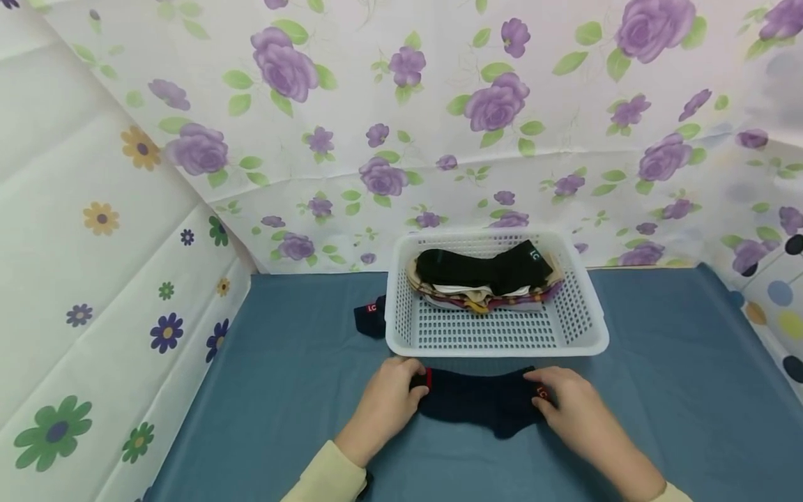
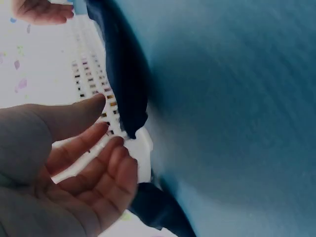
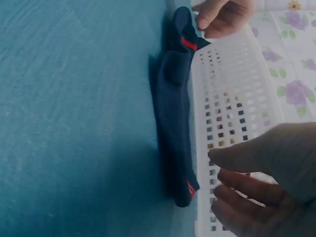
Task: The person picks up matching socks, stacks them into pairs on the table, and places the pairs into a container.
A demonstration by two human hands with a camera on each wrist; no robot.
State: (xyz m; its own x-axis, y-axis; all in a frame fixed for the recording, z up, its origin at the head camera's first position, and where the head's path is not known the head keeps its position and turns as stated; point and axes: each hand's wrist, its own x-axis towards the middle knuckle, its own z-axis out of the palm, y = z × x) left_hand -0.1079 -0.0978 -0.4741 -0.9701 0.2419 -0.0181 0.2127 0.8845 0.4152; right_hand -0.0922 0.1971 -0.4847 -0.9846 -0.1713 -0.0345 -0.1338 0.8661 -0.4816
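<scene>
A dark navy sock with a red stripe at one end and red LC lettering at the other lies on the blue cloth before the white basket. My left hand is at its red-striped end, thumb and fingers apart on either side. At the lettered end is my right hand, its thumb and fingers likewise spread around the edge. In the left wrist view a gap shows between the left fingers and the sock. The right wrist view shows the right fingers apart from the sock too.
Inside the basket, a black sock with LC lettering tops a stack of coloured socks. Another dark sock with red lettering lies against the basket's left side, partly hidden by it. Flowered sheeting rises behind the blue cloth.
</scene>
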